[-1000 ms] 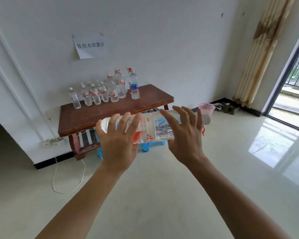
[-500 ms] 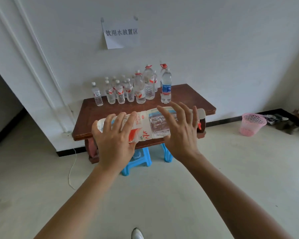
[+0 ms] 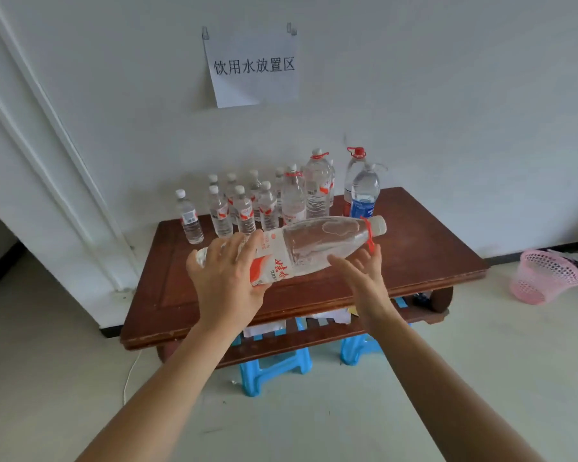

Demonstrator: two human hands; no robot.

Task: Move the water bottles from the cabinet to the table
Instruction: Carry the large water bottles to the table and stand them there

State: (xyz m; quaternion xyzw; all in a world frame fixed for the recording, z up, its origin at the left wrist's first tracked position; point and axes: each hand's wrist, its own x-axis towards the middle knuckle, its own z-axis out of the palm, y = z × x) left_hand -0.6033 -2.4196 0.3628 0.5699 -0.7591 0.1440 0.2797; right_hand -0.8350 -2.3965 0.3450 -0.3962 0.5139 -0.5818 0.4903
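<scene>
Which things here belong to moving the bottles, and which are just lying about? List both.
Job: large bottle, held sideways; left hand gripping its label end; right hand open under its neck end; wooden table; standing bottles at its back.
Lying about: pink basket; blue stools under the table; paper sign on the wall; white cord on the floor.

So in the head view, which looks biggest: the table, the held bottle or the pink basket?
Largest: table.
Then: held bottle, though it is nearest the camera.
Smallest: pink basket.
</scene>
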